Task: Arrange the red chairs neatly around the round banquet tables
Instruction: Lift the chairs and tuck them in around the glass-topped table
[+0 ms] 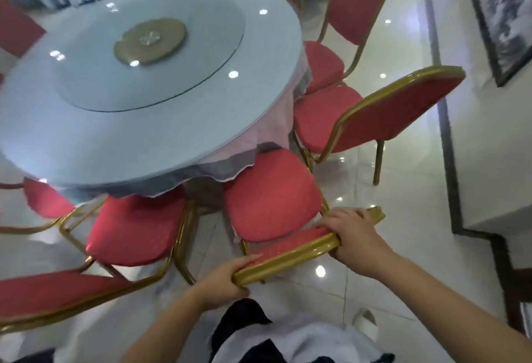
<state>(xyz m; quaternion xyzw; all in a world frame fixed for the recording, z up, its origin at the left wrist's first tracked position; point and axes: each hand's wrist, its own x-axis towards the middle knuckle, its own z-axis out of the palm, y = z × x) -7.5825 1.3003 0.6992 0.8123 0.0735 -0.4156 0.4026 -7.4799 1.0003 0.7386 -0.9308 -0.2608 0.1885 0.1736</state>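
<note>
Both hands are on the backrest of the red chair (272,207) at lower centre of the frame. The left hand (227,282) is wrapped around the left end of the gold top rail, fingers curled over onto the red padding, thumb underneath. The right hand (349,236) is clamped on the right end of that rail, fingers folded down over the front, knuckles up. Tight grips, both of them, nothing else held.

The chair's seat points up the frame, its front edge tucked just under the hem of the tablecloth (259,144). The round table (86,132) fills the upper left, pale top with a glass turntable (149,54) and a gold disc at its middle.

To the left, a second chair (135,227) sits with its seat partly under the table edge, its backrest running along the lower left. Its gold frame stands just beside the held chair's. A third seat (46,198) peeks out at far left.

On the right, another chair (383,115) is angled toward the table, backrest leaning to the upper right. Beyond it one more chair (357,8) is pushed in at the top. A glossy white tiled floor (403,218) is under everything, with lights reflected in it.
</note>
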